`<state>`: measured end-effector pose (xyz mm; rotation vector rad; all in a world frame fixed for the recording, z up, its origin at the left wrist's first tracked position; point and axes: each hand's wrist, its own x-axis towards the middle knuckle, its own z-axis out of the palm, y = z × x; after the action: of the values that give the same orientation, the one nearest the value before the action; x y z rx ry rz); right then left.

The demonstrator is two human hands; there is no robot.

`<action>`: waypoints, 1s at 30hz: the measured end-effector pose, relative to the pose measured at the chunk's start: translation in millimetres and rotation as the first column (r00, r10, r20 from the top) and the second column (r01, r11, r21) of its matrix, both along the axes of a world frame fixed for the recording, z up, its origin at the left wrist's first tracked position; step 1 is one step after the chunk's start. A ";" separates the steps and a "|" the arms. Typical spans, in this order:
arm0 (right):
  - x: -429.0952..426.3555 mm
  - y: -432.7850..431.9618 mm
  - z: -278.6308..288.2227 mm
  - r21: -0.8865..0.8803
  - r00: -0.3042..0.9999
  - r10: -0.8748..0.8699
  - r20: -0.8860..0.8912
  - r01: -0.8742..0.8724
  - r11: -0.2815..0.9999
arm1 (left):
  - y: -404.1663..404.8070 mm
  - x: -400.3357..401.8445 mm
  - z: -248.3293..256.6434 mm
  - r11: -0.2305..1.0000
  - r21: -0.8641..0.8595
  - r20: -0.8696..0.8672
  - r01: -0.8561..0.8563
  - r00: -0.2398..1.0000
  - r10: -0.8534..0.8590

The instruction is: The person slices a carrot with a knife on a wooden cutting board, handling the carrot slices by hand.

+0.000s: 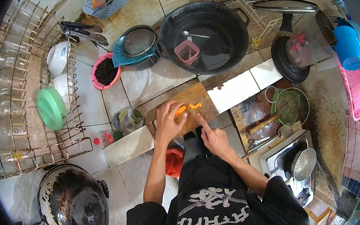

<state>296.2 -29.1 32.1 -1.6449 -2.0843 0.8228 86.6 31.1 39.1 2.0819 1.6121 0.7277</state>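
A wooden cutting board (210,105) lies across the tiled ledge before me. On it, my left hand (168,122) holds down a piece of carrot (180,111), fingertips on its left part. Small orange carrot pieces (196,105) lie just right of the carrot's cut end. My right hand (214,138) is at the board's near right side, its index finger stretched along what looks like a thin knife blade (195,114). The knife's handle is hidden within the curled fingers.
Beyond the board stands a large black basin (227,57) holding a pink container and cutlery. Left are a glass jar (131,119), a bottle with a red cap (104,138) and a wire dish rack (71,151). A stove (272,158) with a pan stands right; a red-lined bin (173,161) is below.
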 end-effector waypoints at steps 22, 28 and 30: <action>-16.0 8.7 -3.2 -0.070 0.993 0.107 -0.044 -0.110 0.991 | -0.7 -2.5 -32.3 0.972 0.231 0.027 -0.051 0.999 0.046; -18.2 9.5 -2.0 -0.079 0.991 0.118 -0.058 -0.123 0.989 | -1.3 -4.7 -41.7 0.955 0.294 0.025 -0.050 0.999 0.045; -18.0 10.2 -1.6 -0.082 0.991 0.121 -0.064 -0.126 0.989 | -1.0 -4.4 -40.5 0.953 0.300 0.023 -0.047 0.999 0.042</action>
<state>278.3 -18.9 30.4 -1.5262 -2.1554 1.0017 82.2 30.1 -1.4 2.2438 1.6274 1.0616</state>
